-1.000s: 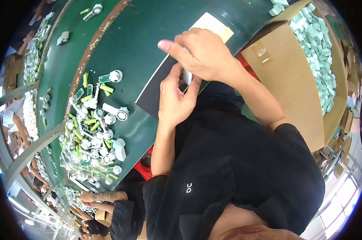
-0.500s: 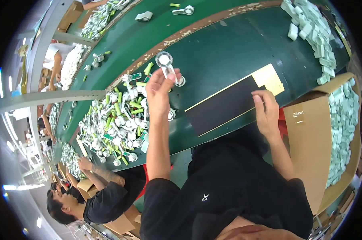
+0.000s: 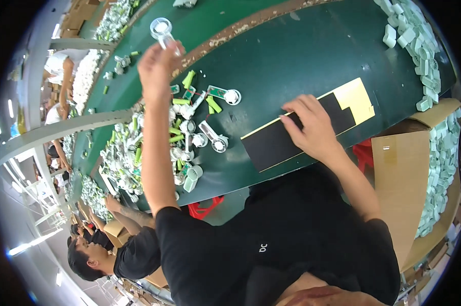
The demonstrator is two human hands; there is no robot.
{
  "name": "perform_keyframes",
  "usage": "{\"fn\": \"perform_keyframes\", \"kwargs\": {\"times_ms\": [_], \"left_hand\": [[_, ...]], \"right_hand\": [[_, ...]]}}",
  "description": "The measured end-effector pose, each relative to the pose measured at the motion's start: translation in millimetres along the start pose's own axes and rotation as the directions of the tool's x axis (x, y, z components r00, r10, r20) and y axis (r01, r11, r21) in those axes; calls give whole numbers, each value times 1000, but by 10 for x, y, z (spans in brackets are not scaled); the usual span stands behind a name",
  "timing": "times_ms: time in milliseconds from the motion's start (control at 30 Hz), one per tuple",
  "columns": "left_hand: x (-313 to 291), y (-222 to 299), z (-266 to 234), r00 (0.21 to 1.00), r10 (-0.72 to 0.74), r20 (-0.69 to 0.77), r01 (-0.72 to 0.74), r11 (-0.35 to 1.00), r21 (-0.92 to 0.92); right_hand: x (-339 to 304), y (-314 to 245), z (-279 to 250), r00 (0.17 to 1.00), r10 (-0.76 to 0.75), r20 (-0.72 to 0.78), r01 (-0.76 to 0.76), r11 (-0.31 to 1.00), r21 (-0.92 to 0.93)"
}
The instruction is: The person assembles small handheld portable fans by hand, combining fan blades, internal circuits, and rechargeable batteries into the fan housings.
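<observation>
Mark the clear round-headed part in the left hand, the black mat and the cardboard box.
Clear round-headed part [image 3: 163, 36]: head view, where head meets stem.
Black mat [image 3: 272, 145]: head view, bare left portion.
Cardboard box [image 3: 401, 191]: head view, plain tan panel.

A plastic housing [image 3: 164, 34] — clear to whitish, with a round, ringed head on a short straight handle — is raised in the left hand [image 3: 160, 65], head uppermost, lower handle between the fingers. A flat black sheet [image 3: 271, 145] lies slantwise over a yellow board [image 3: 362, 92] on the green worktable [image 3: 291, 61]; its right end is notched, and the right hand [image 3: 313, 125] hides part of its middle.
</observation>
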State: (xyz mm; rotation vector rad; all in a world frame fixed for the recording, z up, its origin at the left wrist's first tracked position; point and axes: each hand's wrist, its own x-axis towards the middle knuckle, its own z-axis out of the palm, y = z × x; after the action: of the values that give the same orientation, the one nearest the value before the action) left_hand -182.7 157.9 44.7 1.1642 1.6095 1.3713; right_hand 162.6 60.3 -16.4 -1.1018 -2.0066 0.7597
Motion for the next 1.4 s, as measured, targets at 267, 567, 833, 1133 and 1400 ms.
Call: {"fn": "perform_keyframes", "kwargs": {"times_ms": [267,567,833,1133,1400], "left_hand": [[1985,-826,-670,976,3,-220,78,930,359],[3433,-1478,-1731,920,99,-380,367,129,921],[1858,-328,1568,775,514,368,-621,511,594],[129,378,4828,623,428,655,-741,590,321],[-69,181,4893,680,396,618,-674,669,314]], "right_hand": [[549,-101,620,986,-29,166,50,991,-126],[649,-30,549,994,22,103,-28,998,58],[30,367,-621,891,427,152,-453,853,261],[-321,316,-691,994,83,71,-78,995,-67],[-623,359,-636,994,86,72,-91,993,73]]}}
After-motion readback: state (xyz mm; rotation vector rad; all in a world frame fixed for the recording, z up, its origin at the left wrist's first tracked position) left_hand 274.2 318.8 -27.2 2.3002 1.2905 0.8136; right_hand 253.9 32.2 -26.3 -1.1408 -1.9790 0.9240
